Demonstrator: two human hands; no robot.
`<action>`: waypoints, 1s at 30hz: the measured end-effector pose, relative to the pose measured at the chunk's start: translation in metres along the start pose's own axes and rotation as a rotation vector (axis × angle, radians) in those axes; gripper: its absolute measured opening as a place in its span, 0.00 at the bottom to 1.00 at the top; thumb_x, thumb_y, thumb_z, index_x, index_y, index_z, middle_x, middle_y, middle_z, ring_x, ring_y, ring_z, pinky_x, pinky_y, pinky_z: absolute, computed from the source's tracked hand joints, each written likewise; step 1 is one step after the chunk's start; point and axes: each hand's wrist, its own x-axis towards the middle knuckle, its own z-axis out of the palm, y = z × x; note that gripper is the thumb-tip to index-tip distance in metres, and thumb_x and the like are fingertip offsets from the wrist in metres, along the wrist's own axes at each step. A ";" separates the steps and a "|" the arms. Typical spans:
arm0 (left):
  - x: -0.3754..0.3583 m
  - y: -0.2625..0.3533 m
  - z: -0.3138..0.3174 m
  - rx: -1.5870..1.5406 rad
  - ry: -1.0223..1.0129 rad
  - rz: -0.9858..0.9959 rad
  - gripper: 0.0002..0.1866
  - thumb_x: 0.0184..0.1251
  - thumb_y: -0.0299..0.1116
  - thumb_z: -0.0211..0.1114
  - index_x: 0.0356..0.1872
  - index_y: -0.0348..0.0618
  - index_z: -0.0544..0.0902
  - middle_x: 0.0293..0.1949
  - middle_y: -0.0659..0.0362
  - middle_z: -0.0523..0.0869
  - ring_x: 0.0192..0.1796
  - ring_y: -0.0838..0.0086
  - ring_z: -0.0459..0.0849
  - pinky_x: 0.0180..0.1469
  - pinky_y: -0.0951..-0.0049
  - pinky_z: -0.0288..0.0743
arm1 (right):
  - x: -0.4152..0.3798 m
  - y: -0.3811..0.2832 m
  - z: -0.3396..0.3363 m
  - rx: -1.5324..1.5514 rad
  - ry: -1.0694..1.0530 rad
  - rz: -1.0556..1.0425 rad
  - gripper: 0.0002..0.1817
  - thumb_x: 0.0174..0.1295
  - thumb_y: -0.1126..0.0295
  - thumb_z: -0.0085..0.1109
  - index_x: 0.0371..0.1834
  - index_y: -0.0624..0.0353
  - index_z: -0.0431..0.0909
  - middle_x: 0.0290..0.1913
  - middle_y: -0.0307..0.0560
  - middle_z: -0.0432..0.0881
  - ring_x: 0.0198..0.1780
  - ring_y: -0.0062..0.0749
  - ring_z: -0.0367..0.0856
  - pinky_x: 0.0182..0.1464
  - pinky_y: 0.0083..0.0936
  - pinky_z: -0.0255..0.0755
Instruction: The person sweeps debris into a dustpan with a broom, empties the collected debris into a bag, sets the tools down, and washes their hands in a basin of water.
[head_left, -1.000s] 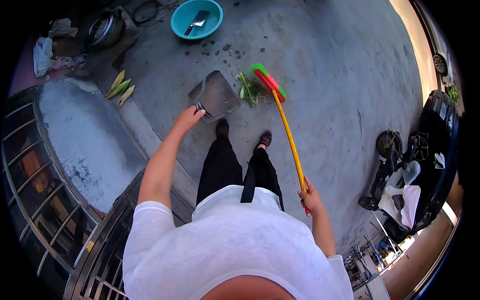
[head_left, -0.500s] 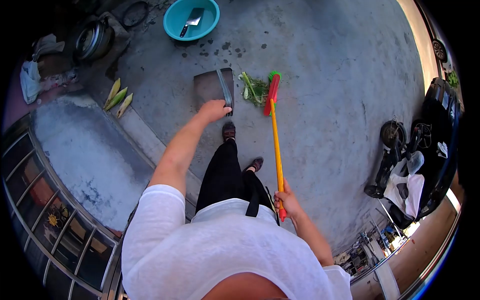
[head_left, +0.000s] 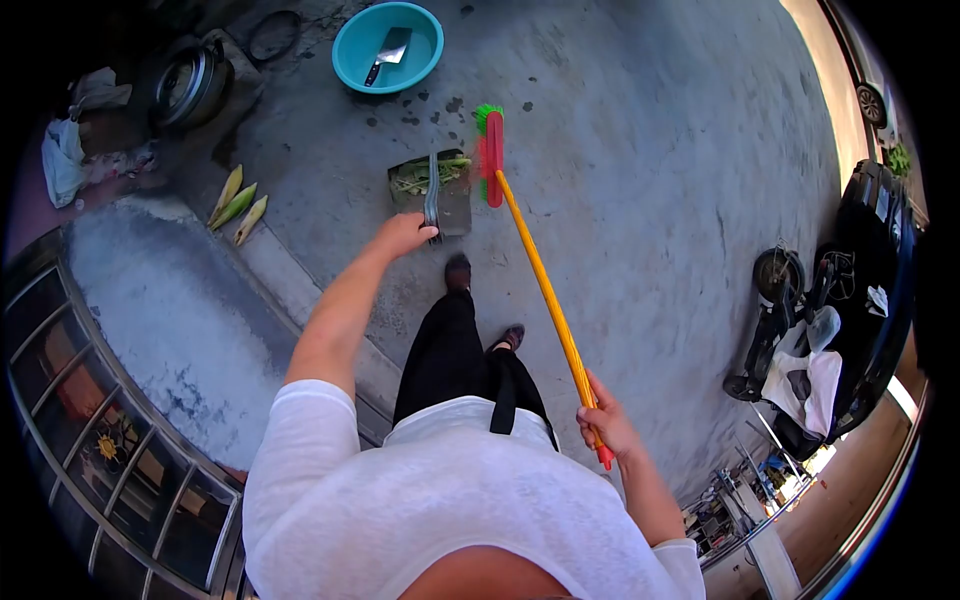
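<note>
Head view looks down on a grey concrete floor (head_left: 640,250) and a person in a white shirt (head_left: 470,470) and black trousers (head_left: 440,355). The left hand (head_left: 402,235) is closed around the upright handle of a grey dustpan (head_left: 455,210), which is out in front of the dark shoes (head_left: 457,273). Leafy green vegetable scraps (head_left: 415,178) lie in the pan, spread to both sides of that handle; whether the pan's underside touches the floor, I cannot tell. The right hand (head_left: 608,428) wraps the yellow stick of a broom (head_left: 544,285) near its red end. The broom's red head (head_left: 495,165), with bright green bristles (head_left: 489,115), is just beside the pan's right edge, a little blurred.

Beyond the pan sits a turquoise basin (head_left: 361,50) with a cleaver (head_left: 393,47) lying inside. Three ears of corn (head_left: 238,204) rest on the floor to the left, near a pale concrete slab (head_left: 180,310). Far off to the right, a two-wheeler (head_left: 775,290) stands close to a black car (head_left: 868,330).
</note>
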 end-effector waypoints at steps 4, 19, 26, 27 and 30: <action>-0.017 0.020 -0.015 -0.029 0.024 -0.073 0.20 0.55 0.48 0.54 0.37 0.40 0.77 0.36 0.46 0.79 0.42 0.53 0.76 0.43 0.59 0.69 | 0.054 -0.031 -0.010 -0.592 0.195 -0.115 0.37 0.53 0.74 0.48 0.67 0.50 0.43 0.21 0.42 0.72 0.15 0.25 0.69 0.19 0.22 0.66; -0.015 -0.015 0.016 -0.095 0.203 -0.130 0.20 0.55 0.48 0.55 0.34 0.38 0.77 0.32 0.45 0.79 0.39 0.51 0.76 0.40 0.59 0.69 | 0.038 0.004 0.034 0.054 -0.148 0.084 0.38 0.52 0.79 0.47 0.67 0.42 0.44 0.19 0.38 0.67 0.12 0.20 0.63 0.15 0.18 0.59; -0.057 -0.020 -0.001 -0.134 0.172 -0.118 0.20 0.55 0.48 0.54 0.34 0.40 0.77 0.34 0.47 0.79 0.40 0.53 0.76 0.41 0.59 0.69 | 0.040 -0.024 0.008 -0.483 0.122 -0.026 0.40 0.53 0.79 0.46 0.67 0.45 0.38 0.18 0.38 0.67 0.13 0.22 0.65 0.16 0.21 0.63; -0.059 -0.018 0.000 -0.120 0.180 -0.124 0.20 0.55 0.49 0.54 0.35 0.41 0.77 0.35 0.47 0.79 0.40 0.53 0.76 0.42 0.59 0.69 | 0.051 -0.031 0.014 -0.501 0.113 -0.029 0.40 0.53 0.79 0.46 0.67 0.45 0.38 0.18 0.38 0.67 0.13 0.22 0.65 0.16 0.21 0.63; -0.053 -0.018 0.009 -0.130 0.188 -0.195 0.20 0.55 0.50 0.53 0.36 0.42 0.77 0.36 0.47 0.79 0.41 0.53 0.76 0.43 0.59 0.69 | 0.078 -0.035 0.037 -0.521 0.066 0.017 0.42 0.53 0.78 0.46 0.67 0.51 0.33 0.19 0.39 0.67 0.14 0.23 0.66 0.17 0.21 0.64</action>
